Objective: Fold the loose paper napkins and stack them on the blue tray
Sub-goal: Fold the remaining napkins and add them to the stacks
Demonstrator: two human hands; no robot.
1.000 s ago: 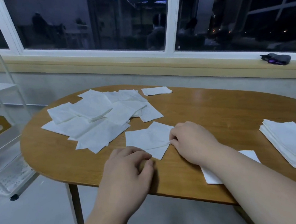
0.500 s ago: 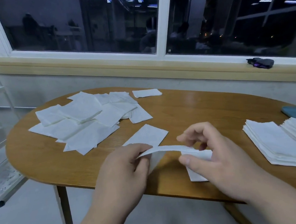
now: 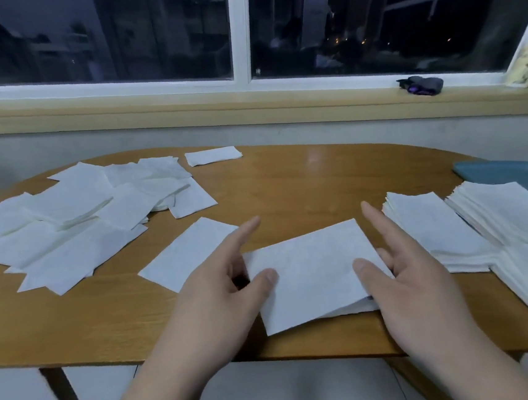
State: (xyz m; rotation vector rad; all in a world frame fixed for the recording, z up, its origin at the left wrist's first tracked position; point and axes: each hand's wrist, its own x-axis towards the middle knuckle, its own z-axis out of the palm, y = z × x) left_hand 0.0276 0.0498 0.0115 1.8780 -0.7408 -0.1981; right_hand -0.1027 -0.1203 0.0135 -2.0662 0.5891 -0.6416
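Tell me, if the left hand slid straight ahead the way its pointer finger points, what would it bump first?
Probably nothing soon. The left hand points up and to the right over bare brown wooden table, passing right of the single white folded napkin. The way looks free to the table's far edge, though depth is uncertain.

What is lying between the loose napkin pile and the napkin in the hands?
In the head view, one single napkin lies on the table between the loose pile and the held napkin.
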